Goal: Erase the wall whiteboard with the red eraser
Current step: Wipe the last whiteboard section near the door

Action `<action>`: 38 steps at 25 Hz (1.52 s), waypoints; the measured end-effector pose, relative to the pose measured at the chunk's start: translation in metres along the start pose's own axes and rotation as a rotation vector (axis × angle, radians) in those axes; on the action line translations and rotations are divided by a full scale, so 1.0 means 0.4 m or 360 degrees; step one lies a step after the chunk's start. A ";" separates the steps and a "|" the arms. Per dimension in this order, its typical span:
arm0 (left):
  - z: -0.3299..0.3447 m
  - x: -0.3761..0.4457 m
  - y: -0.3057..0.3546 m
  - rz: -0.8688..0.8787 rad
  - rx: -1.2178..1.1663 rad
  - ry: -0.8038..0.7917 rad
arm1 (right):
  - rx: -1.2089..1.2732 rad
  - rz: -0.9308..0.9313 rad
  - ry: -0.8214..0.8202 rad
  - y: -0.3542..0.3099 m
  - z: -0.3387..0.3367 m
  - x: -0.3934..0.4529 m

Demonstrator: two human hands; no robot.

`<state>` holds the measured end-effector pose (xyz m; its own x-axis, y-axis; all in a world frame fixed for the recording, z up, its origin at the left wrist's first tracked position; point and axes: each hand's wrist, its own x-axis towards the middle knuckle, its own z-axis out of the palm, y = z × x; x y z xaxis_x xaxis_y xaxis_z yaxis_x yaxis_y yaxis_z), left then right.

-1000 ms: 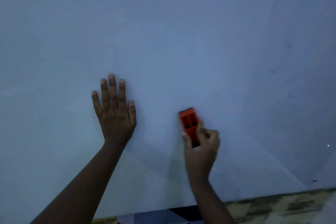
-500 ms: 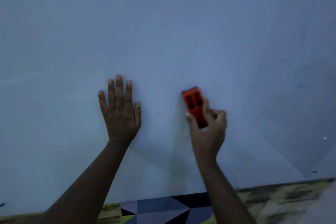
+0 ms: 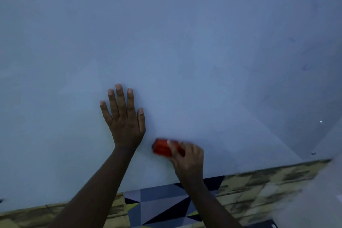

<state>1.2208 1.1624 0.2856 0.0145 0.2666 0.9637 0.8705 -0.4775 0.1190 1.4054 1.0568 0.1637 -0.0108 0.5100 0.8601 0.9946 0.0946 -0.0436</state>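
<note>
The whiteboard [image 3: 166,42] is the biggest thing here; it is pale and blue-grey and fills almost the whole view, from the top edge down to its bottom edge, which slants across the low part of the view; a few thin dark pen marks [image 3: 306,67] show near its right edge, and a small round fixing [image 3: 313,153] sits by its bottom right corner; under the bottom edge is a floor [image 3: 259,187] with worn yellow and dark patches; on it lies a mat [image 3: 162,203] with grey, black and yellow triangles, partly hidden by the two arms; the left hand [image 3: 125,118] lies flat on the board with its fingers straight and a little spread, pointing up, and it holds nothing; the right hand [image 3: 187,159] is low on the board, just to the right of the left wrist and not far above the bottom edge; its fingers are curled round the red eraser [image 3: 162,149] and hold it tight; the eraser lies sideways, pressed to the board, with its left end sticking out past the fingers toward the left wrist; this hand and the eraser look blurry; the two hands are near each other but do not touch.
</note>
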 end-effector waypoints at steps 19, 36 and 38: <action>0.029 -0.203 -0.018 0.0090 0.0022 -0.0217 | 0.1700 0.3017 0.0373 0.091 -0.010 -0.147; 0.017 -0.415 -0.102 0.0330 0.0091 -0.0487 | 0.1884 0.3237 0.0149 -0.147 0.121 -0.154; 0.015 -0.449 -0.109 0.0355 0.0104 -0.0519 | 0.2008 0.3367 0.0055 -0.144 0.151 -0.230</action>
<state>1.1833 1.1404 0.1058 0.3531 0.4190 0.8365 0.8577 -0.5022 -0.1105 1.3428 1.0561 0.0564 0.4718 0.5543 -0.6856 -0.8040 -0.0488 -0.5927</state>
